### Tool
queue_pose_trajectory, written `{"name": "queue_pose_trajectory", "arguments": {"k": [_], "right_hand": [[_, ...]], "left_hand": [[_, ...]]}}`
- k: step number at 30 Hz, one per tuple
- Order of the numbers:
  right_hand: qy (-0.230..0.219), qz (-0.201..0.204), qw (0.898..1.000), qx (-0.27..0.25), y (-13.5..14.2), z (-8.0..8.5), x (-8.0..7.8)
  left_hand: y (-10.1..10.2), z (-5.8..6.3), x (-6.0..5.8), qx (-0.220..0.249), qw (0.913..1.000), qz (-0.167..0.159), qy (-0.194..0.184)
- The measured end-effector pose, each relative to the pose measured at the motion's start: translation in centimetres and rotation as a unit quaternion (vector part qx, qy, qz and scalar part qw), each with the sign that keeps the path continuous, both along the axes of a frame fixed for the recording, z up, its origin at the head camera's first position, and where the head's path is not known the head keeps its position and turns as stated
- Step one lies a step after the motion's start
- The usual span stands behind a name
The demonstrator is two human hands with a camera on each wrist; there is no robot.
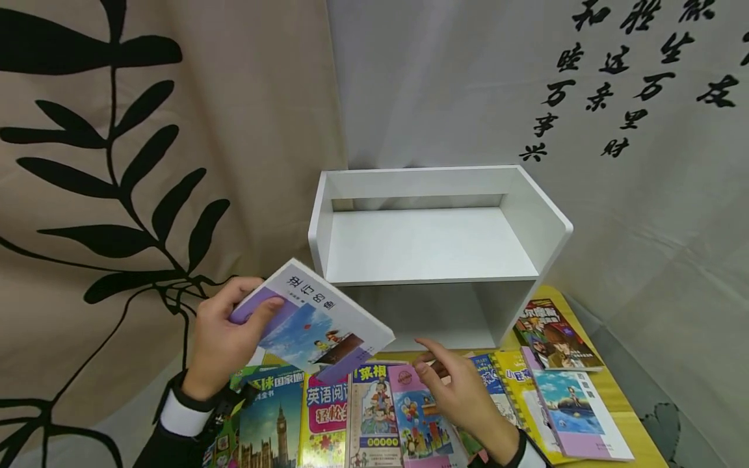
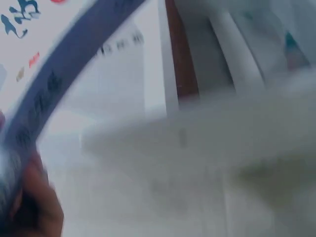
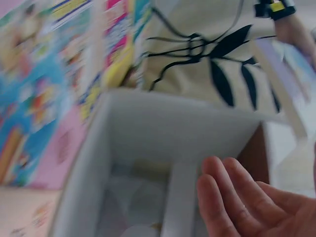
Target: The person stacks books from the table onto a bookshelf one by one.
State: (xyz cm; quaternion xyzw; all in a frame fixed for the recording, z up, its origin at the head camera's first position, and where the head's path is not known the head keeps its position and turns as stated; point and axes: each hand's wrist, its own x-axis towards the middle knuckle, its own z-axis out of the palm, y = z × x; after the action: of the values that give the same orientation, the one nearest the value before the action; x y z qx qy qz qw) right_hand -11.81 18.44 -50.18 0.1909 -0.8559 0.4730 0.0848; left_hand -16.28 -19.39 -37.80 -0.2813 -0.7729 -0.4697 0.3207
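Note:
My left hand (image 1: 219, 344) grips a white and purple book (image 1: 318, 322) at its left end, thumb on the front cover. The book is tilted in the air before the lower left part of a white two-tier shelf (image 1: 433, 244). In the left wrist view, the book's purple spine (image 2: 54, 79) runs diagonally, blurred. My right hand (image 1: 462, 393) hovers above the row of books, right of the held book and apart from it, with nothing in its fingers. The right wrist view shows that hand's fingers (image 3: 237, 195) extended in front of the shelf (image 3: 182, 108).
Several children's books stand or lie along the front, among them one with a clock tower (image 1: 272, 416) and a pink one (image 1: 424, 416). At the right lie a dark comic-style book (image 1: 556, 335) and a purple-edged book (image 1: 576, 413) on a yellow surface (image 1: 629, 422). Curtains hang behind.

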Motion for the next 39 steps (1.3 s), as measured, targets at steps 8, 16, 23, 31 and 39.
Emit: {"name": "queue_pose_trajectory", "arguments": {"k": [8, 16, 23, 31, 39], "right_hand": [[-0.064, 0.17, 0.966, -0.186, -2.3, 1.4, 0.9], [-0.096, 0.09, 0.958, -0.256, -2.6, 1.2, 0.6], [-0.079, 0.099, 0.954, -0.273, -0.8, 0.9, 0.3], [-0.049, 0.118, 0.95, -0.284, 1.4, 2.5, -0.4], [-0.123, 0.151, 0.928, -0.317, 2.0, 2.2, -0.6]], "left_hand": [[5.9, -1.6, 1.9, 0.127, 0.9862, -0.025, -0.103], [8.5, -4.5, 1.8, 0.158, 0.9707, -0.008, -0.181], [8.4, -5.7, 2.0, 0.08, 0.9704, -0.046, -0.223], [7.9, -5.2, 1.8, -0.029, 0.9698, -0.082, -0.228], [8.2, -6.5, 1.8, -0.047, 0.9538, -0.113, -0.275]]}}
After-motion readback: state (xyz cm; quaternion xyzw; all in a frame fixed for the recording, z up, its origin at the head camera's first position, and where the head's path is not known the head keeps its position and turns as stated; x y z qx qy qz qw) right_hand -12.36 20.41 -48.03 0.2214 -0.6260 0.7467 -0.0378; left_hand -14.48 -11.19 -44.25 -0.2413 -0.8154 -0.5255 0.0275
